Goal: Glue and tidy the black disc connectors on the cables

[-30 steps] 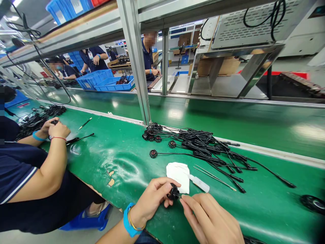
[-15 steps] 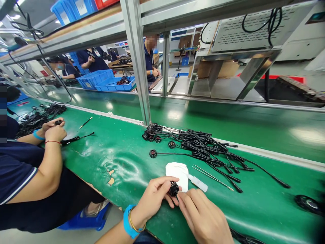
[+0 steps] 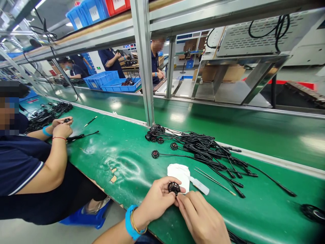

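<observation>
My left hand (image 3: 158, 198) holds a small round black part (image 3: 174, 187) with a slotted rim, tilted so that its face shows. At the part's lower edge, my right hand (image 3: 203, 217) has thumb and fingertips pinched together; what lies between them is hidden. Just beyond my hands are a white cloth (image 3: 178, 173), a small translucent bottle (image 3: 199, 186) and a pair of metal tweezers (image 3: 215, 182). Farther back lies a pile of black cables (image 3: 200, 144), several with similar round black heads (image 3: 155, 154) on their left ends.
A co-worker's hands (image 3: 62, 127) hold a small black part at the left of the green table (image 3: 122, 135). A metal post (image 3: 145, 67) rises behind the cable pile. At the right edge lies a black ring-shaped thing (image 3: 311, 212). More black cables (image 3: 237, 238) show at the bottom.
The round black part has turned, so more of its face shows. My left thumb has moved from its upper side to below it. The whole view has shifted slightly.
</observation>
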`<state>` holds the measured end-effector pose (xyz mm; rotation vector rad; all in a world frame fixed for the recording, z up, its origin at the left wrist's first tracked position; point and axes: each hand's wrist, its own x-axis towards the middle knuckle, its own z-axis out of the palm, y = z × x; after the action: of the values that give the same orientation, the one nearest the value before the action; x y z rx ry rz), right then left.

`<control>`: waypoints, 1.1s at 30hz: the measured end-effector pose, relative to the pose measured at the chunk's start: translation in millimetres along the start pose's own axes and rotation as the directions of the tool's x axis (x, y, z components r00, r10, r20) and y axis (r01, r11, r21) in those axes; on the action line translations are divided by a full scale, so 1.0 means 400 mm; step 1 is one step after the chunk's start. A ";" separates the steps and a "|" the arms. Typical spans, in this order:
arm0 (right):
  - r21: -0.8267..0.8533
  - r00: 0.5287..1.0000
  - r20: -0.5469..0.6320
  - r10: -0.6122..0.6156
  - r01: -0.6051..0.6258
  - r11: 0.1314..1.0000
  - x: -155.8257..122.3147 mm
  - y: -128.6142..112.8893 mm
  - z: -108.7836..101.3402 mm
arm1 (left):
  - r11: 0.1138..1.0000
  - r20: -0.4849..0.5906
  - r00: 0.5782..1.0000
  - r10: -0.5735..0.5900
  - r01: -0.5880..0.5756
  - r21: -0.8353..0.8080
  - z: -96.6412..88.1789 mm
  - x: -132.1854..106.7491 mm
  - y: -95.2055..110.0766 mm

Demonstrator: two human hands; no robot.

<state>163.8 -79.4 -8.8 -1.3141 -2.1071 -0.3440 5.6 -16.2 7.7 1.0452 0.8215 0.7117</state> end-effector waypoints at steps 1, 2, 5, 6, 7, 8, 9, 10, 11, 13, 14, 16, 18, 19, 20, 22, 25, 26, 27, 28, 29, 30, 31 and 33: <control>0.000 1.000 -0.003 0.003 -0.003 1.000 0.000 -0.001 0.002 | 1.000 0.001 1.000 0.001 -0.001 0.009 0.000 -0.001 0.001; 0.001 1.000 -0.011 0.006 -0.006 1.000 0.001 -0.002 0.003 | 1.000 0.006 1.000 0.006 -0.006 0.021 -0.001 -0.001 0.003; 0.016 0.999 -0.029 0.023 -0.022 1.000 0.010 -0.005 0.002 | 0.998 0.022 0.999 0.040 -0.041 0.055 -0.001 -0.002 0.001; 0.023 0.999 -0.033 0.031 -0.030 0.999 0.014 -0.006 0.001 | 0.997 0.019 0.998 0.052 -0.053 0.065 0.000 -0.001 -0.001; 0.029 0.998 -0.038 0.042 -0.041 0.999 0.017 -0.007 -0.001 | 0.995 0.011 0.998 0.062 -0.062 0.074 0.001 0.001 -0.004; 0.033 0.998 -0.043 0.055 -0.054 0.998 0.021 -0.007 -0.004 | 0.994 -0.005 0.997 0.074 -0.073 0.081 0.002 0.003 -0.008; 0.035 0.996 -0.055 0.070 -0.068 0.997 0.023 -0.008 -0.007 | 0.993 -0.026 0.996 0.086 -0.084 0.083 0.003 0.006 -0.012; 0.037 0.994 -0.067 0.085 -0.082 0.996 0.025 -0.008 -0.009 | 0.992 -0.049 0.994 0.099 -0.095 0.081 0.004 0.009 -0.015; 0.037 0.992 -0.073 0.101 -0.099 0.994 0.025 -0.007 -0.011 | 0.992 -0.069 0.992 0.109 -0.104 0.072 0.004 0.011 -0.019; 0.036 0.989 -0.068 0.130 -0.128 0.991 0.021 -0.006 -0.014 | 0.993 -0.087 0.989 0.117 -0.114 0.043 0.004 0.013 -0.023; 0.033 0.989 -0.062 0.137 -0.135 0.990 0.018 -0.006 -0.015 | 0.993 -0.082 0.990 0.112 -0.110 0.029 0.003 0.013 -0.025; 0.017 0.990 -0.063 0.130 -0.129 0.991 0.011 -0.005 -0.014 | 0.995 -0.059 0.994 0.096 -0.096 -0.001 0.000 0.011 -0.026; 0.003 0.991 -0.072 0.111 -0.111 0.994 0.007 -0.004 -0.011 | 0.996 -0.035 0.995 0.092 -0.093 -0.018 -0.003 0.007 -0.027; 0.003 0.992 -0.075 0.104 -0.104 0.995 0.006 -0.003 -0.009 | 0.995 -0.025 0.995 0.100 -0.100 -0.013 -0.004 0.006 -0.028; 0.007 0.992 -0.076 0.102 -0.101 0.995 0.005 -0.003 -0.007 | 0.994 -0.018 0.994 0.112 -0.112 0.004 -0.005 0.005 -0.028; 0.022 0.991 -0.077 0.111 -0.109 0.994 0.006 -0.004 -0.002 | 0.988 -0.008 0.991 0.136 -0.135 0.068 -0.007 0.003 -0.030; 0.073 0.989 -0.070 0.127 -0.122 0.990 0.007 -0.006 0.006 | 0.979 0.005 0.990 0.144 -0.143 0.143 -0.009 0.000 -0.036; 0.099 0.990 -0.064 0.128 -0.122 0.988 0.007 -0.007 0.009 | 0.978 0.015 0.990 0.142 -0.142 0.151 -0.009 -0.001 -0.038; 0.126 0.990 -0.060 0.130 -0.122 0.985 0.007 -0.007 0.011 | 0.979 0.024 0.990 0.139 -0.141 0.148 -0.010 -0.001 -0.040; 0.151 0.990 -0.056 0.133 -0.123 0.981 0.007 -0.008 0.012 | 0.981 0.033 0.990 0.135 -0.138 0.135 -0.010 -0.001 -0.042; 0.173 0.988 -0.057 0.142 -0.130 0.976 0.007 -0.007 0.013 | 0.984 0.038 0.990 0.133 -0.136 0.115 -0.011 0.000 -0.043; 0.191 0.987 -0.061 0.151 -0.137 0.972 0.007 -0.006 0.013 | 0.987 0.039 0.990 0.132 -0.135 0.089 -0.011 0.001 -0.043; 0.204 0.985 -0.064 0.162 -0.146 0.968 0.006 -0.004 0.012 | 0.989 0.034 0.991 0.133 -0.135 0.063 -0.012 0.002 -0.043; 0.214 0.981 -0.072 0.178 -0.159 0.964 0.006 0.001 0.011 | 0.990 0.025 0.990 0.139 -0.140 0.016 -0.013 0.006 -0.043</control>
<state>162.0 -75.2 -10.7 -1.3164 -1.8844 -0.1049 4.1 -17.7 -10.2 1.1329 0.7402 0.8103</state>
